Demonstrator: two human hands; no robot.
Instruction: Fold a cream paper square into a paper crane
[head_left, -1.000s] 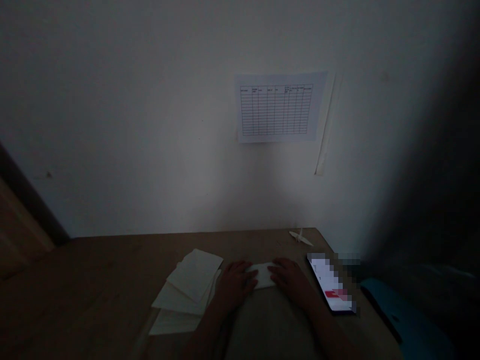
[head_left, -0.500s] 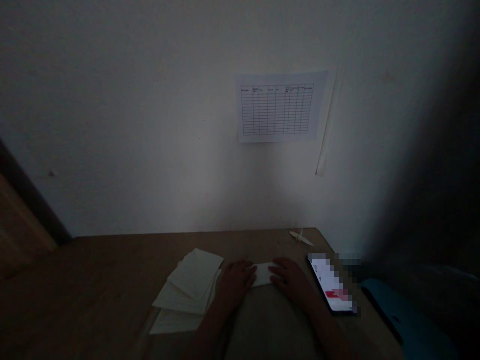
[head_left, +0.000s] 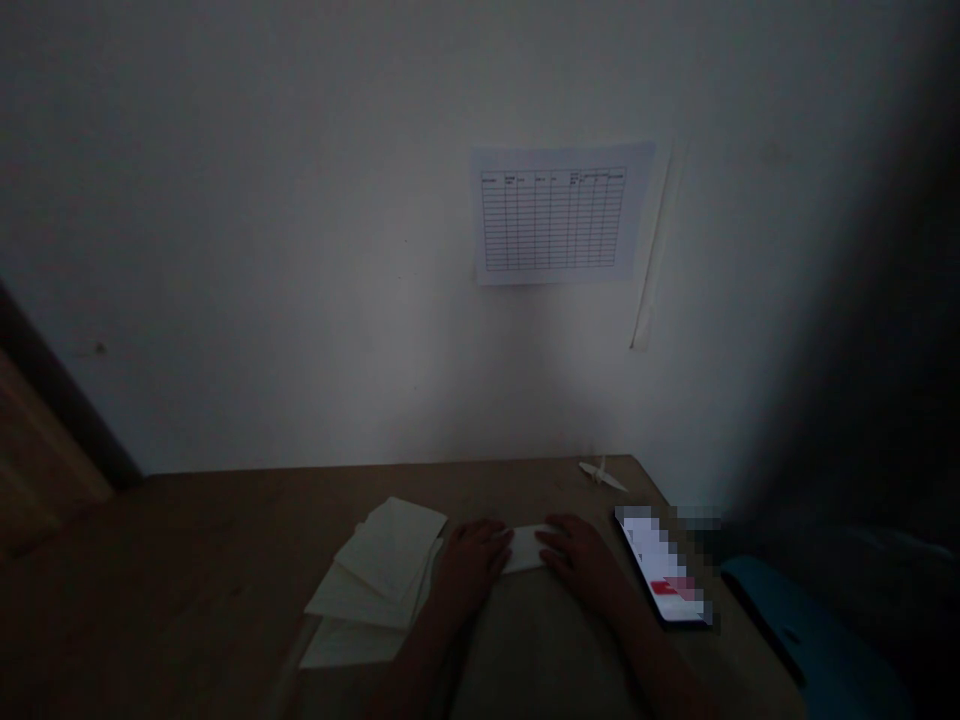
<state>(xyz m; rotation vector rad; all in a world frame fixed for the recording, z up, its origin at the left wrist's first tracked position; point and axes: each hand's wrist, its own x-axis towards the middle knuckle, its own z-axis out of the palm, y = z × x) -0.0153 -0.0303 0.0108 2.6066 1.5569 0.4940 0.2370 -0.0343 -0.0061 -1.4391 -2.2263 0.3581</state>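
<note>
A small white folded paper (head_left: 525,549) lies flat on the brown table (head_left: 247,530). My left hand (head_left: 472,562) rests on its left end, fingers spread and pressing down. On the right end lie the fingers of my right hand (head_left: 581,560), also apart. Just left of my left hand is a fanned stack of white paper sheets (head_left: 386,555). A phone (head_left: 660,570) with a lit screen lies to the right of my right hand. Behind that hand, near the table's back edge, sits a small folded paper figure (head_left: 602,474).
A printed table sheet (head_left: 555,215) hangs on the pale wall (head_left: 300,250) behind the table. At the lower right, beside the table edge, is a blue-green object (head_left: 825,640). A wooden piece (head_left: 45,460) stands at the far left.
</note>
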